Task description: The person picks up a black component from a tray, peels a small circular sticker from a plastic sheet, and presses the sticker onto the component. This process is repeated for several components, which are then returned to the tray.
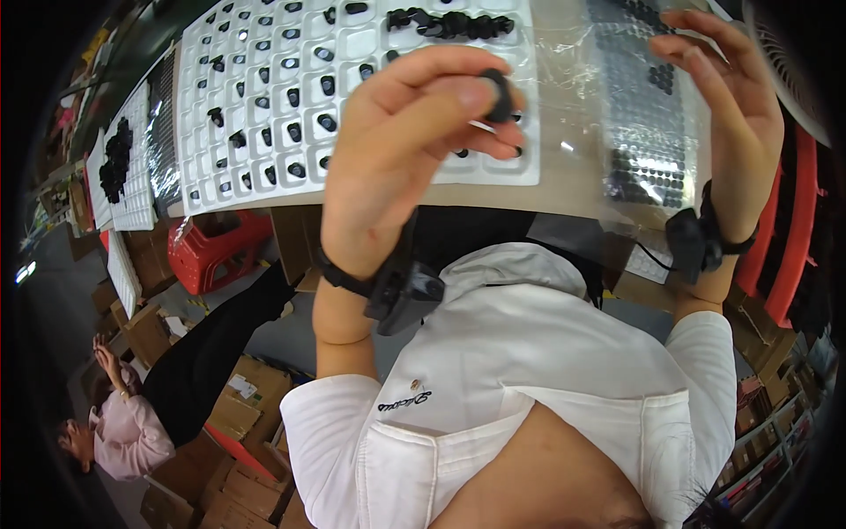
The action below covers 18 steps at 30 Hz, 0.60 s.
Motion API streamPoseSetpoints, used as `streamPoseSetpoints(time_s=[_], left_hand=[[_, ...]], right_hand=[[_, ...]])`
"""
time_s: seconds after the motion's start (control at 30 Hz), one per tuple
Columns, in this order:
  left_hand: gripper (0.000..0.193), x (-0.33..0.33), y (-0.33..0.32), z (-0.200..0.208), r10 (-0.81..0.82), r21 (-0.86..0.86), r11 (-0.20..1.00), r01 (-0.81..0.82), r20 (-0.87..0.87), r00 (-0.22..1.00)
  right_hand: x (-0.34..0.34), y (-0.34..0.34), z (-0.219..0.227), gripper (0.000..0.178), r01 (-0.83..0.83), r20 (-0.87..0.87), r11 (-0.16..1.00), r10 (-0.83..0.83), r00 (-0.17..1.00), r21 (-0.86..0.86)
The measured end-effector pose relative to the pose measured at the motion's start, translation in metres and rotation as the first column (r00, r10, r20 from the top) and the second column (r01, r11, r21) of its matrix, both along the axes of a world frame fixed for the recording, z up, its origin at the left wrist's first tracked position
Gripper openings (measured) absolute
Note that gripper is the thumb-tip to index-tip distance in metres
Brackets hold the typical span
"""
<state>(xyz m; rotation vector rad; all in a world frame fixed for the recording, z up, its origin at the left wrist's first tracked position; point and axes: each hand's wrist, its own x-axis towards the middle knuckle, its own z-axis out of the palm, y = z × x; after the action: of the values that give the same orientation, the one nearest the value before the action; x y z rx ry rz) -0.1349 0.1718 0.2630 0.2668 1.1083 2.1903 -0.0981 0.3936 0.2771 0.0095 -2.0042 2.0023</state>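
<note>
My left hand [401, 123] is closed, pinching a small black rounded part [499, 96] between thumb and fingers. It hovers above the right side of a white compartment tray [493, 169], where many compartments hold small black oval pieces [293, 132]. At the tray's far edge lies a clump of black parts [451, 25]. My right hand [736, 97] is raised over a clear plastic sheet [608, 115] bearing rows of small round black pads [648, 188]. Its thumb and fingers are apart, and nothing shows between them.
A second white tray [134, 189] with a black heap stands farther left. Below the table edge is a red stool [211, 256]. Cardboard boxes [247, 397] fill the lower left, near another person in pink [132, 436]. A fan guard [784, 66] rises at the right.
</note>
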Motion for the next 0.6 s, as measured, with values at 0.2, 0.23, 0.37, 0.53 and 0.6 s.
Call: streamPoseSetpoints(time_s=[0.2, 0.23, 0.37, 0.53, 0.6], left_hand=[[0.019, -0.013, -0.004, -0.004, 0.126, -0.334, 0.925, -0.182, -0.184, 0.975], [0.019, -0.017, -0.001, -0.005, 0.120, -0.329, 0.927, -0.178, -0.188, 0.975], [0.016, -0.038, 0.005, -0.013, 0.066, -0.425, 0.878, -0.220, -0.349, 0.935], [0.017, -0.063, 0.020, -0.004, -0.067, -0.673, 0.610, -0.419, -0.570, 0.819], [0.017, -0.065, 0.016, 0.006, -0.039, -0.643, 0.593, -0.485, -0.625, 0.780]], right_hand=[[-0.017, 0.098, -0.055, 0.018, -0.074, 0.159, 0.866, -0.006, 0.987, 0.494], [-0.019, 0.112, -0.068, 0.018, -0.066, 0.154, 0.864, -0.013, 0.988, 0.499], [-0.022, 0.123, -0.097, 0.016, -0.168, 0.268, 0.808, 0.014, 0.963, 0.564], [-0.021, 0.129, -0.115, 0.014, -0.147, 0.264, 0.757, -0.035, 0.964, 0.637], [-0.024, 0.127, -0.123, 0.014, -0.133, 0.239, 0.744, -0.037, 0.970, 0.655]])
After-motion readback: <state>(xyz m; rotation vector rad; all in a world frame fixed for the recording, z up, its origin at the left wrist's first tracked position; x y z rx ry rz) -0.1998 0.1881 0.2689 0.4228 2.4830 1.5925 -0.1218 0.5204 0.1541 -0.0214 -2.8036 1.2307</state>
